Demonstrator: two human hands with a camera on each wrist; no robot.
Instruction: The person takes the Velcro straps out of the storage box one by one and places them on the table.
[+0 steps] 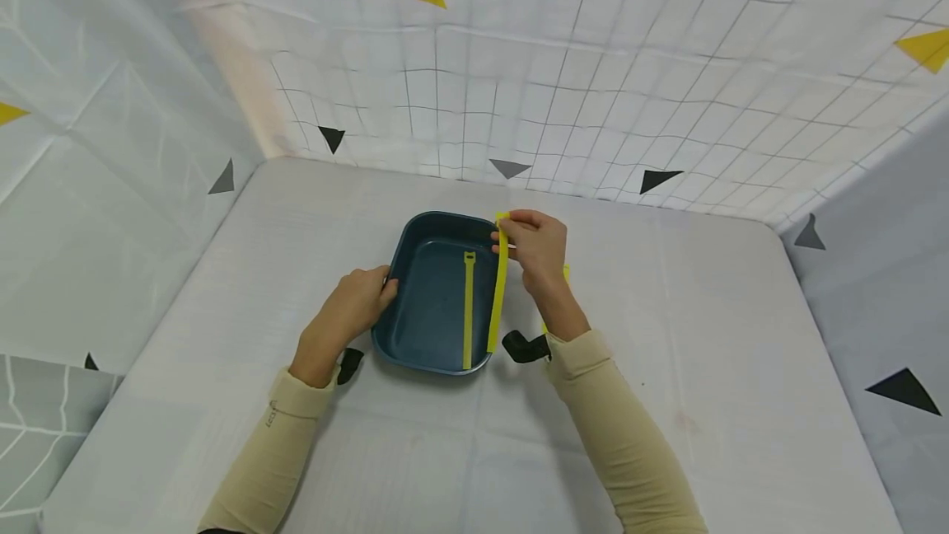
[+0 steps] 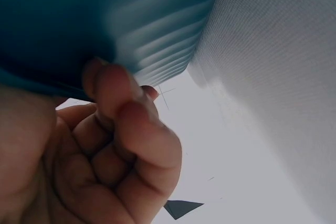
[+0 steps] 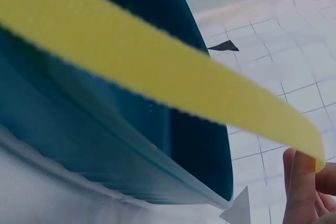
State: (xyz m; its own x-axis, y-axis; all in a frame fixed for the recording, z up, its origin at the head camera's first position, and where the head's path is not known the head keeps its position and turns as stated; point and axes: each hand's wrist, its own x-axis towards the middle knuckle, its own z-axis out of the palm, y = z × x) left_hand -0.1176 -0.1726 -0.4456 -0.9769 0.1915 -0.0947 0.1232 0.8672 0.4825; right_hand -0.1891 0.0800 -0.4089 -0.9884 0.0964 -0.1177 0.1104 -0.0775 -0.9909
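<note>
A dark blue rectangular tray (image 1: 426,311) with rounded corners sits on the table in the middle of the head view. My left hand (image 1: 354,302) grips its left rim, thumb on the inside; the left wrist view shows the fingers (image 2: 142,135) curled against the outer wall. With thumb and fingers my right hand (image 1: 539,247) pinches the far end of a yellow hook-and-loop cable tie (image 1: 500,295), which runs along the tray's right rim. In the right wrist view this tie (image 3: 178,82) crosses above the tray. A second yellow cable tie (image 1: 468,311) lies lengthwise inside, its slotted head at the far end.
Part of another yellow strip (image 1: 567,272) shows beside my right wrist, mostly hidden under it. Black wrist-camera mounts (image 1: 523,346) stick out near both wrists. White sheeting with grid lines (image 1: 474,105) stands behind the white table (image 1: 712,336).
</note>
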